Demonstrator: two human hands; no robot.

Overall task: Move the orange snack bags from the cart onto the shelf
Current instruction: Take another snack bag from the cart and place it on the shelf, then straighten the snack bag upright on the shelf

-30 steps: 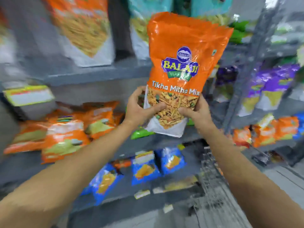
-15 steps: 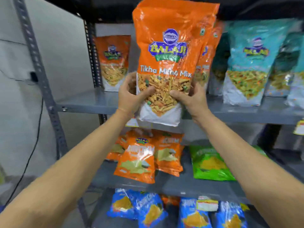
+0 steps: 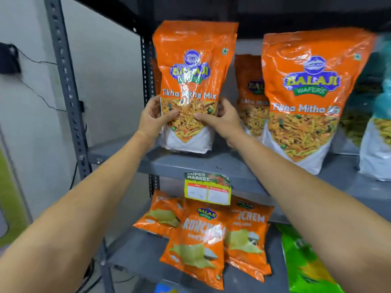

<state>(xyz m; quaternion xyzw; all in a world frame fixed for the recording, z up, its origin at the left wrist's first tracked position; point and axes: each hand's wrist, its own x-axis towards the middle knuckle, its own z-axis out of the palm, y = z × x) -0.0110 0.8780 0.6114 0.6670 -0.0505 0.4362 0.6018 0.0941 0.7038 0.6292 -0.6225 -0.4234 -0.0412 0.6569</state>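
Observation:
An orange Tikha Mitha Mix snack bag (image 3: 193, 66) stands upright at the left end of the grey upper shelf (image 3: 228, 166), its white base touching the board. My left hand (image 3: 153, 118) grips its left side and my right hand (image 3: 222, 119) grips its right side, thumbs on the clear window. A second orange bag of the same kind (image 3: 306, 98) stands to the right, with a third (image 3: 250, 96) behind it. The cart is out of view.
Teal bags (image 3: 378, 132) stand at the far right of the upper shelf. On the shelf below lie orange chip packets (image 3: 198, 246) and a green bag (image 3: 306, 263). A yellow price tag (image 3: 207, 188) hangs from the shelf edge. A perforated grey upright (image 3: 67, 85) and a wall are on the left.
The view swung from the cart side to the shelf. Both hands carried the orange bag left and set its base down on the upper shelf.

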